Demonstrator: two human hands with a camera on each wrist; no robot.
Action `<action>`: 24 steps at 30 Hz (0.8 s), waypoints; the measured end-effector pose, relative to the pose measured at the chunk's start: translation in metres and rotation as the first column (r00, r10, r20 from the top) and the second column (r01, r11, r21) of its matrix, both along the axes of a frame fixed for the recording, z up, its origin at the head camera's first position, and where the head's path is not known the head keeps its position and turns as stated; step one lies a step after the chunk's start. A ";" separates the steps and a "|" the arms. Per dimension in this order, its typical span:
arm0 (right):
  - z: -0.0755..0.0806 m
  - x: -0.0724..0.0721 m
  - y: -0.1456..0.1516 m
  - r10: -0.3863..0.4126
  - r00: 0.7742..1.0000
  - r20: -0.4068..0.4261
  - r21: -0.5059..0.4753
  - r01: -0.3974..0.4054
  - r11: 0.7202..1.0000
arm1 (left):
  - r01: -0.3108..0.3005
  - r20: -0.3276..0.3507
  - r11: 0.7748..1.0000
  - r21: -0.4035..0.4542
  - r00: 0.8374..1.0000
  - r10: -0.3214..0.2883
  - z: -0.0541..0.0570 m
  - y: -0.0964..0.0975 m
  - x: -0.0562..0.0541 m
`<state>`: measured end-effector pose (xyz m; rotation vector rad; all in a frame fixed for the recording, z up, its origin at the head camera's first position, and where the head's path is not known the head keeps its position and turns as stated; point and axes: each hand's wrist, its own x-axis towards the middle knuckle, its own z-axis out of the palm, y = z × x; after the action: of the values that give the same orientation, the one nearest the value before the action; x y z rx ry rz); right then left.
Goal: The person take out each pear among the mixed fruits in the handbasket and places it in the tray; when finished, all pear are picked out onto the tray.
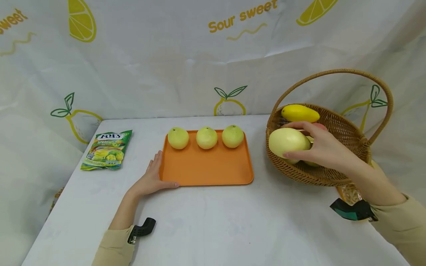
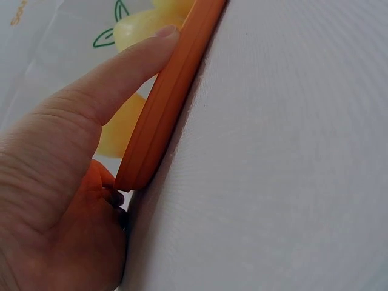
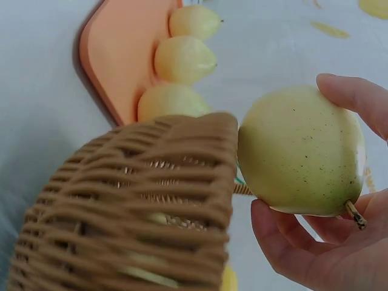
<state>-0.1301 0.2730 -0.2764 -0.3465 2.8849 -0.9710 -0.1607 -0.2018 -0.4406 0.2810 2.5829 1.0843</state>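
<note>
My right hand (image 1: 317, 146) grips a pale yellow-green pear (image 1: 288, 143) between thumb and fingers, over the left part of a wicker basket (image 1: 346, 129). In the right wrist view the held pear (image 3: 303, 151) shows a short brown stem and dark specks, close to the basket's rim. My left hand (image 1: 154, 177) rests at the near left corner of an orange tray (image 1: 206, 168). Its fingers lie straight along the left side, and the thumb (image 2: 130, 76) touches the front rim. Three similar pears (image 1: 206, 138) stand in a row along the tray's far side.
Inside the basket lie a long yellow fruit (image 1: 300, 113), a partly hidden reddish fruit (image 1: 320, 126) and more pale fruit under my hand. The basket's tall handle (image 1: 346, 71) arches above. A green candy bag (image 1: 107, 150) lies at left. Another packet (image 1: 350, 194) shows beneath my right forearm.
</note>
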 end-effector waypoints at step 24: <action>-0.029 -0.007 -0.070 0.159 0.984 -0.078 -0.033 -0.162 0.986 | 0.006 -0.015 1.000 0.020 1.000 -0.006 -0.001 -0.002 -0.001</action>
<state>-0.1373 0.2025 -0.3057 -0.6215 2.8514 -1.0084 -0.1618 -0.2039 -0.4414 0.3026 2.5837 1.1102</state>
